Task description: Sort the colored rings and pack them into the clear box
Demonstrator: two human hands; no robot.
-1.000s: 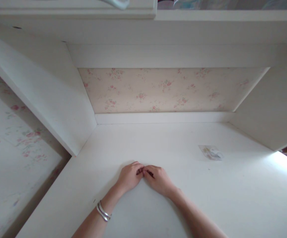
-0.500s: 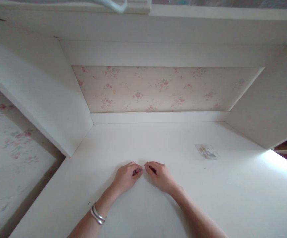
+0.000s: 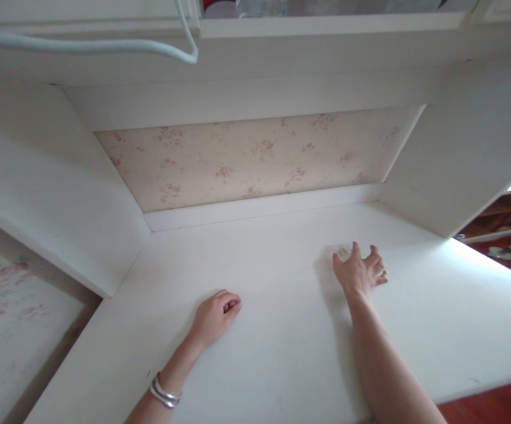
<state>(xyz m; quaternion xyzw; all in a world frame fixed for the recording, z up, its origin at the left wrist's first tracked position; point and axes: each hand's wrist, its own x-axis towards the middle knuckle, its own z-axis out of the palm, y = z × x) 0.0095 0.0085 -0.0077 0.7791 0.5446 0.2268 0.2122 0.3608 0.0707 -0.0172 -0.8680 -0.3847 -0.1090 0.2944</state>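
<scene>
My left hand (image 3: 215, 318) rests on the white desktop (image 3: 264, 353), fingers curled in, and I see nothing in it. Two silver bangles (image 3: 164, 393) circle that wrist. Farther off to the right, my right hand (image 3: 359, 268) hovers with its fingers spread over a small clear plastic bag (image 3: 342, 252). Most of the bag is hidden beneath that hand, so I cannot tell whether the fingertips touch it.
White side panels stand left (image 3: 74, 194) and right (image 3: 463, 147) of the desktop, with flowered wallpaper (image 3: 238, 165) behind. Overhead is a shelf (image 3: 308, 53), and a white cable (image 3: 140, 47) hangs before it. Cluttered shelves (image 3: 503, 229) show at far right.
My right hand has left its place beside my left hand, moved right and spread open over the plastic bag. My left hand stays curled on the desktop. The view has shifted right and tilted.
</scene>
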